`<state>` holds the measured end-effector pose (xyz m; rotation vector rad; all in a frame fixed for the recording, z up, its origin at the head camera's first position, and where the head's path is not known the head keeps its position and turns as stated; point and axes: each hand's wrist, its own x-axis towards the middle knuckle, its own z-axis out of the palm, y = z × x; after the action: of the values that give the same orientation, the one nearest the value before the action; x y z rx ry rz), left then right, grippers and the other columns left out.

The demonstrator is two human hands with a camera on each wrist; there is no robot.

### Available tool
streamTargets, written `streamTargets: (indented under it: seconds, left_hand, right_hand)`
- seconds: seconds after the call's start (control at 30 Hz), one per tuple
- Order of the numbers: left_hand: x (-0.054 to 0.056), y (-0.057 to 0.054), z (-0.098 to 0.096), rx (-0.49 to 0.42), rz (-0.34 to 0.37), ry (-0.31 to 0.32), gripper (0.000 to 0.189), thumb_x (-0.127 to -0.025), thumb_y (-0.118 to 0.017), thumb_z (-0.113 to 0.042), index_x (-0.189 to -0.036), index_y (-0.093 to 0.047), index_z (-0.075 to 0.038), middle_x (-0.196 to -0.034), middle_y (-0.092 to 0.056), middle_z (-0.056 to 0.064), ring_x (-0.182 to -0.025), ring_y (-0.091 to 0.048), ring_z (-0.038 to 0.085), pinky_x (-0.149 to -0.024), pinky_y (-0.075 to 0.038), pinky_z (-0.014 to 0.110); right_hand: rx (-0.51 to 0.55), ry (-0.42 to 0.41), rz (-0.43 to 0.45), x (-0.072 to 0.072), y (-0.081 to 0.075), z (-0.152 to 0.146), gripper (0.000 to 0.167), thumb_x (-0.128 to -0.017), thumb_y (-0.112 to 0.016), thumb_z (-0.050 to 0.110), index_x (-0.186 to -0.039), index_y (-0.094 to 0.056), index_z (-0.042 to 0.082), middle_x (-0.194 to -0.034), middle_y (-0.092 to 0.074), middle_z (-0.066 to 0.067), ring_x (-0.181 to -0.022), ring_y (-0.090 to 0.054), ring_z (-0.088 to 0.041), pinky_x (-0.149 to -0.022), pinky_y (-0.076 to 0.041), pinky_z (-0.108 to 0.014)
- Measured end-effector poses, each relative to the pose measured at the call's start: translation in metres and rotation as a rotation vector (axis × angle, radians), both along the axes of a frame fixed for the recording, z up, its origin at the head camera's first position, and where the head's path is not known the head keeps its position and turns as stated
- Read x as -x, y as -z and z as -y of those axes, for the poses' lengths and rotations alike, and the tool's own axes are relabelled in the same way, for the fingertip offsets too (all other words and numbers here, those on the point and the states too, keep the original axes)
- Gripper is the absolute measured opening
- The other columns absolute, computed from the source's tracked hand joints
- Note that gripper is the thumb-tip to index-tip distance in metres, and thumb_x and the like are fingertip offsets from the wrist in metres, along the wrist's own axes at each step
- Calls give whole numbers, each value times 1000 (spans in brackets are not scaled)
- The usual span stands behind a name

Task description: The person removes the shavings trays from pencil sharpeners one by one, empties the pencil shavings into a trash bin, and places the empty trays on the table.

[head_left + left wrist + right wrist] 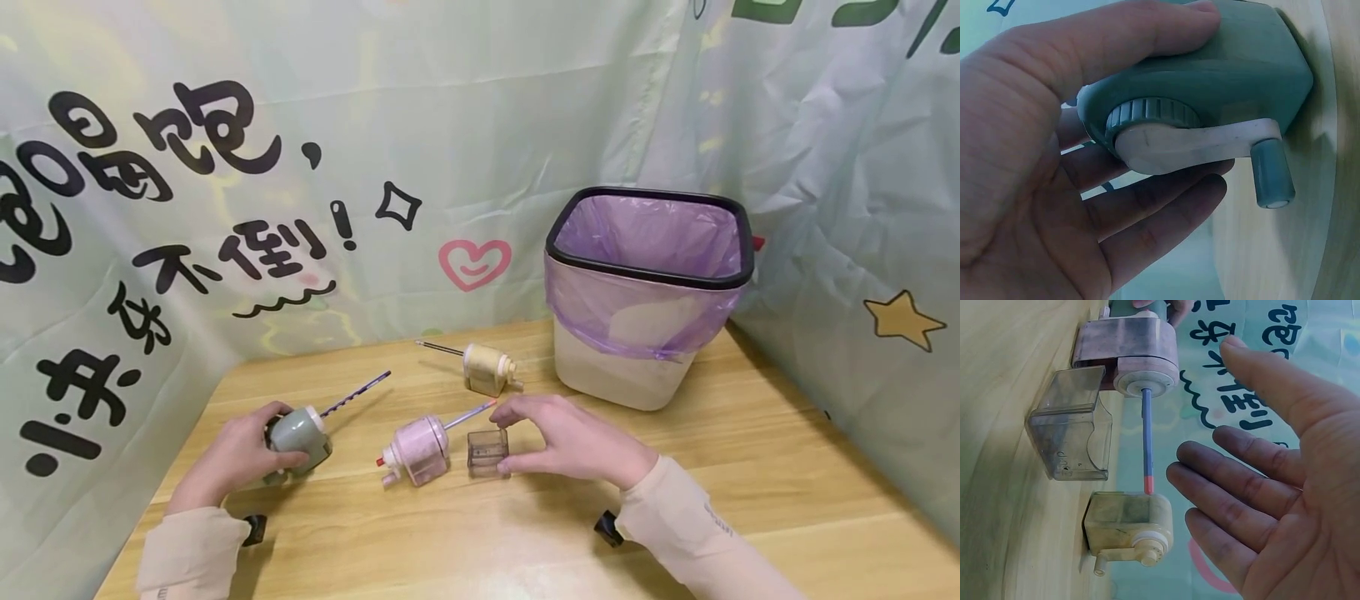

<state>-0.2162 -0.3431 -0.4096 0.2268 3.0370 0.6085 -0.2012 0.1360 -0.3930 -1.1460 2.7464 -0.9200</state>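
Two hands in play, and the left hand [240, 450] has a hold of its own: thumb on one side, fingers round the other, gripping the grey-green sharpener [297, 435]. The left wrist view picks out one pale crank [1200, 147] at its end, with one green knob [1274, 176], and the two lowest fingers reach out straight beneath. One dark patterned pencil [356, 394] pokes from the opposite end.

Over to the right hand [566, 437]: thumb and fingers spread well apart, pinching nothing, hovering right by one smoky clear box [487, 454]; from overhead the fingertips overlap its edge, but the right wrist view shows a gap. That box stands on the table [375, 542], just beside the pink sharpener [422, 450], which sits between the two hands with one blue pencil [468, 414], red at the tip, sticking out.

Further back, here's the cream sharpener [483, 369], one black pencil [440, 347] in it. So the count reads three sharpeners, three pencils, one in each, and a single box.

Behind the right hand stands one white bin [600, 358] with a black rim and one purple liner [645, 233]. Around it all hangs printed cloth [420, 125], showing one pink heart [474, 269] and one yellow star [903, 321].
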Motion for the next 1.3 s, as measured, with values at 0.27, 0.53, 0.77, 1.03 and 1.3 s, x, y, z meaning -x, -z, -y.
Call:
streamTargets:
  seconds: [0.27,0.53,0.77,1.03,1.3]
  left_hand:
    - [-3,-7,0,-16,-42,4,75,-77,-97,-40,-133,-62,-6,-107,-74,19,-85,-66,26,-65,-52,34]
    - [-1,-12,-7,-8,-74,19,76,-74,-98,-43,-133,-64,-9,-109,-75,17,-87,-65,25,-67,-50,33]
    - [-3,-15,-11,-21,-94,14,74,-74,-98,-42,-133,-65,-11,-110,-74,17,-88,-65,25,-68,-50,33]
    - [-6,-17,-13,-40,-119,20,74,-75,-98,-40,-135,-64,-11,-112,-75,17,-89,-66,25,-69,-50,33]
    - [-11,-26,-20,-50,-154,31,72,-76,-98,-39,-136,-65,-13,-116,-75,17,-91,-66,25,-71,-51,34]
  right_hand:
    - [-2,-22,-4,0,2,2,50,-96,-82,40,-134,-69,10,-132,-76,-3,-126,-70,-17,-111,-57,-43]
    - [-6,-21,2,0,2,2,50,-97,-80,40,-135,-69,9,-132,-76,-5,-125,-71,-19,-111,-57,-44]
    - [-6,-20,6,0,2,1,50,-98,-80,40,-136,-69,10,-133,-76,-4,-125,-70,-18,-111,-57,-44]
    - [-2,-23,7,1,3,2,49,-97,-81,37,-136,-69,11,-133,-76,-4,-126,-70,-17,-111,-57,-44]
    - [-17,-35,-12,0,2,3,44,-99,-79,34,-136,-69,11,-133,-75,-1,-126,-70,-17,-111,-57,-43]
